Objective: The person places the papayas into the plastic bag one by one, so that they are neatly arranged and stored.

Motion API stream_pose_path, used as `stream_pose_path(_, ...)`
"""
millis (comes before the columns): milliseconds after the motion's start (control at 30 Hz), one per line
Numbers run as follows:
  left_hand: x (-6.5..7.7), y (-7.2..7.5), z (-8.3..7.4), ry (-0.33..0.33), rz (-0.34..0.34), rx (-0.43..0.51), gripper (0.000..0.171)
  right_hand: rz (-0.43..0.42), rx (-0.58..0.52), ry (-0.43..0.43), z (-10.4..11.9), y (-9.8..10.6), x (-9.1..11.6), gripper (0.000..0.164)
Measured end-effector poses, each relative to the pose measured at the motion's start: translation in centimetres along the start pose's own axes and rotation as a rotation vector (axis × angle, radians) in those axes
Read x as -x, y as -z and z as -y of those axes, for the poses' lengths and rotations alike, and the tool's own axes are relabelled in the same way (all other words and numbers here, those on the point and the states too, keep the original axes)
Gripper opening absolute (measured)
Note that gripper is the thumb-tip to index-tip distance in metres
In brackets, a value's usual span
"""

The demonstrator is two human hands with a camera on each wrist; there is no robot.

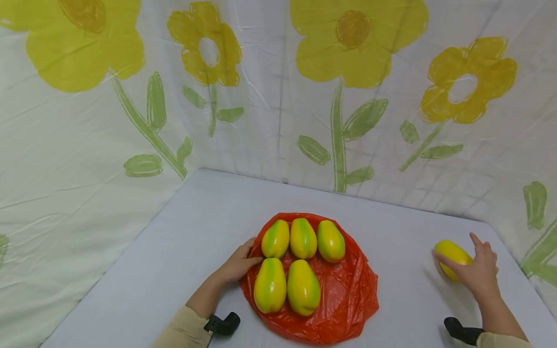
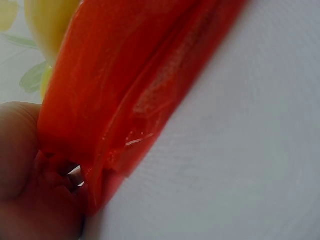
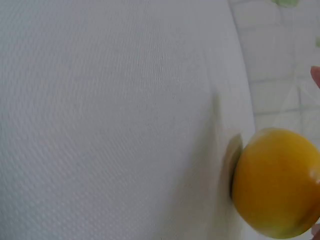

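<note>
My left hand (image 1: 238, 261) pinches the left rim of a round, spread red plastic bag (image 1: 339, 295) on the table. In the left wrist view, the thumb (image 2: 17, 145) lies on one side of the red plastic (image 2: 115, 80) and the fingers are partly hidden behind it. Several glossy yellow-green papayas (image 1: 270, 285) lie on the bag, three at the back and two in front. Far to the right, my right hand (image 1: 480, 270) reaches over a single yellow papaya (image 1: 452, 258) with thumb and fingers spread wide. That papaya (image 3: 277, 182) rests on the table in the right wrist view.
The white table (image 1: 174, 241) has its back edge against a hanging sheet (image 1: 261, 145) printed with yellow flowers. A black wrist strap mount (image 1: 224, 324) sits on the left wrist, and another black mount (image 1: 462, 332) on the right.
</note>
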State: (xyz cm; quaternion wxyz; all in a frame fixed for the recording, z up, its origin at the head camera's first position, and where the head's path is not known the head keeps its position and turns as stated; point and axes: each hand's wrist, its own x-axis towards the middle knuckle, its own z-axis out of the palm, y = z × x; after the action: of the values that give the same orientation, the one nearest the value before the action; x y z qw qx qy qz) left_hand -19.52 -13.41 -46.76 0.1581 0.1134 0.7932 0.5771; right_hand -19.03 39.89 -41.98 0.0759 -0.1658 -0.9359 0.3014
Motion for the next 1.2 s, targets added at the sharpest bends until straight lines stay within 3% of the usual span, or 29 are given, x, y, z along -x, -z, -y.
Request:
stream_pose_path(367,0.0,0.0,0.0,0.003,-0.001,0.002,0.045,0.045,-0.043,-0.059,-1.7,-0.6,-1.0,0.104)
stream_pose_path(700,0.1,-0.1,0.1,0.002,-0.007,-0.01,0.044,0.123,-0.028,-0.207,-2.5,-0.7,-1.3,0.105)
stream_pose_path(1200,0.1,-0.1,0.0,0.005,-0.008,-0.016,0.045,0.051,-0.063,-0.162,-2.5,-1.6,-1.2,0.09)
